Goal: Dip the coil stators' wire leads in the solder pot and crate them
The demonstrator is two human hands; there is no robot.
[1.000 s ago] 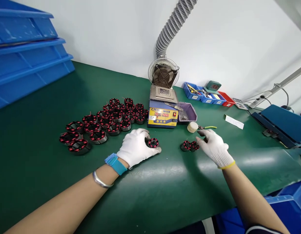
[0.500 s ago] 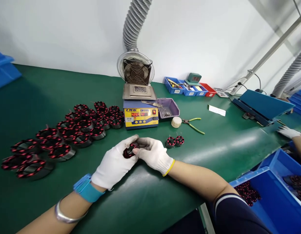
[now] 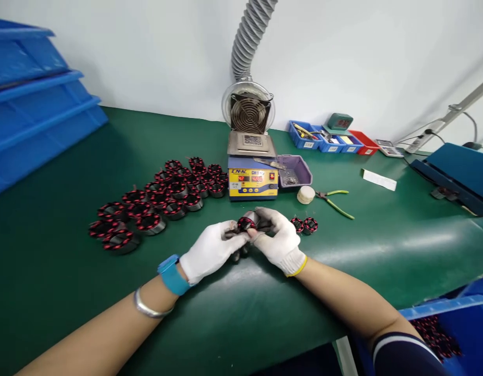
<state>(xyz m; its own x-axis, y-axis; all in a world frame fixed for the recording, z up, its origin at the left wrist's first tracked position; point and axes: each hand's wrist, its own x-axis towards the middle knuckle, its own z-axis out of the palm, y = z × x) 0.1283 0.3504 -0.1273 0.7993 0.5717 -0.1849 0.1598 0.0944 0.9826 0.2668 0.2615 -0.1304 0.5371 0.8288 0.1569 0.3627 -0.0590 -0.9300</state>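
Between my two gloved hands, above the front of the bench, is a black and red wound motor stator (image 3: pixel 247 223). My left hand (image 3: pixel 213 248) grips it from the left with fingers curled beneath. On the other side, the thumb of my right hand (image 3: pixel 278 240) presses against its near rim. Two smaller-looking stators (image 3: pixel 304 225) with thin upright wires stand just right of my right hand. To the left lies a group of several stators (image 3: pixel 150 222). Behind my hands stands a yellow and blue solder pot (image 3: pixel 252 183) with a lit display.
A purple tray (image 3: pixel 299 171) with metal bits, a round cream pad (image 3: pixel 306 195) and green-handled cutters (image 3: pixel 337 202) are right of the solder pot. Small blue bins (image 3: pixel 304 141) line the wall. Stacked blue crates (image 3: pixel 41 104) stand at left; a blue crate (image 3: pixel 460 303) with stators sits lower right.
The view has swung left, so the bench things appear further right. In my hands the stator has been tilted and raised, showing more of its side; my left fingers have shifted beneath it.
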